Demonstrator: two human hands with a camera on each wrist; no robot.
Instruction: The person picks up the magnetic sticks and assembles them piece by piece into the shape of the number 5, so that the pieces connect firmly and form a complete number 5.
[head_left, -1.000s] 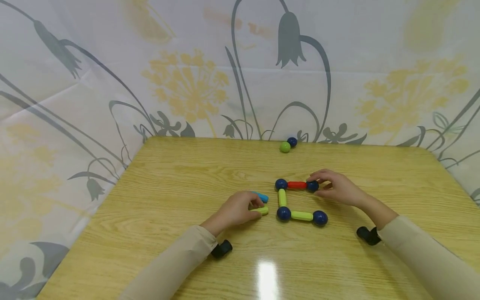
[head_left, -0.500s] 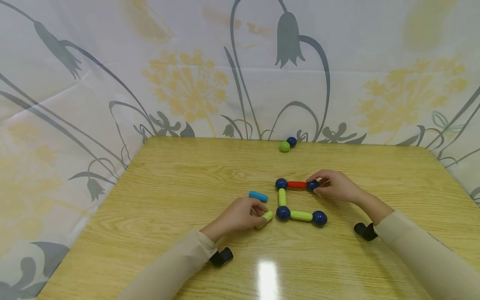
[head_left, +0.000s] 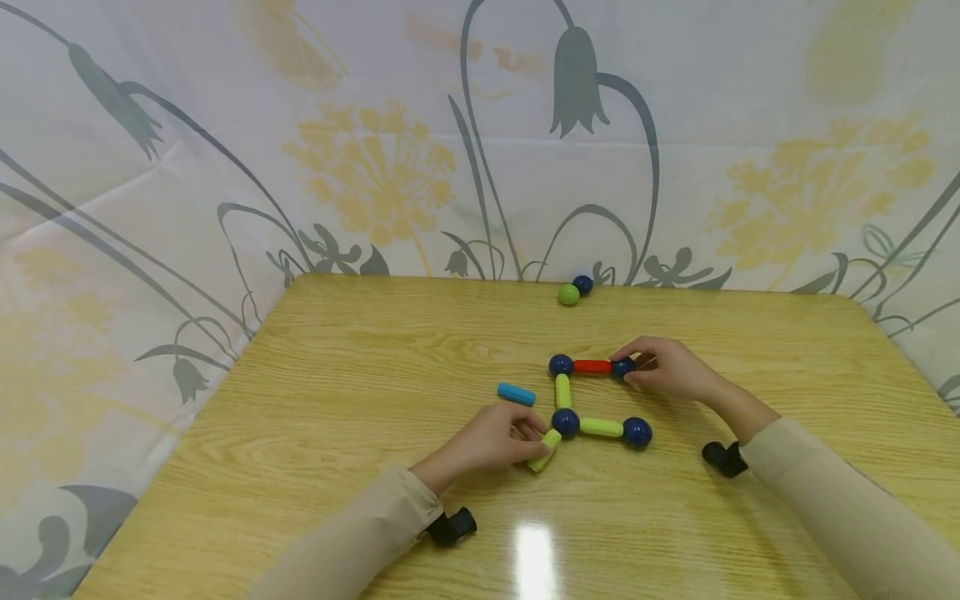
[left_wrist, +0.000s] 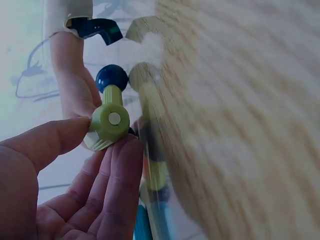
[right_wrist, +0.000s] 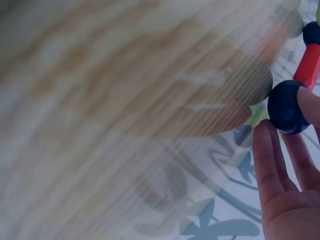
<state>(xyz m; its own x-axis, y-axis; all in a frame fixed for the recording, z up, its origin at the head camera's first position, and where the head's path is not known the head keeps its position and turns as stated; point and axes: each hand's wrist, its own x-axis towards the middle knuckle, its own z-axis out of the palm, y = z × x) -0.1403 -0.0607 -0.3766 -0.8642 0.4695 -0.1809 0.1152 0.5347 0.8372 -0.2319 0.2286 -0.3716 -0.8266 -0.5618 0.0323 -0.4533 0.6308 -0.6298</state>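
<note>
My left hand [head_left: 495, 437] pinches a yellow-green rod [head_left: 545, 451] between thumb and fingers, slanted at the near left of a joined frame. Its upper end lies against or just beside the near-left blue ball [head_left: 566, 422]; which, I cannot tell. In the left wrist view the rod's end [left_wrist: 110, 120] shows a round silvery spot. My right hand [head_left: 671, 369] holds the far-right blue ball [head_left: 622, 367] on the end of a red rod [head_left: 592, 367]. Another blue ball [head_left: 561, 365], two yellow-green rods [head_left: 602, 427] and a near-right blue ball [head_left: 637, 432] complete the C-shaped frame.
A loose light-blue rod [head_left: 517, 394] lies beyond the left hand, left of the frame. At the table's far edge sit a green ball [head_left: 568, 294] and a dark blue ball [head_left: 582, 285], before a flower-patterned cloth [head_left: 390, 167]. Black wrist devices [head_left: 453, 527] hang below both sleeves.
The left hand has moved right and nearer with the yellow-green rod, turning it to a slant beside the near-left ball and uncovering the light-blue rod. The right hand keeps hold of its ball.
</note>
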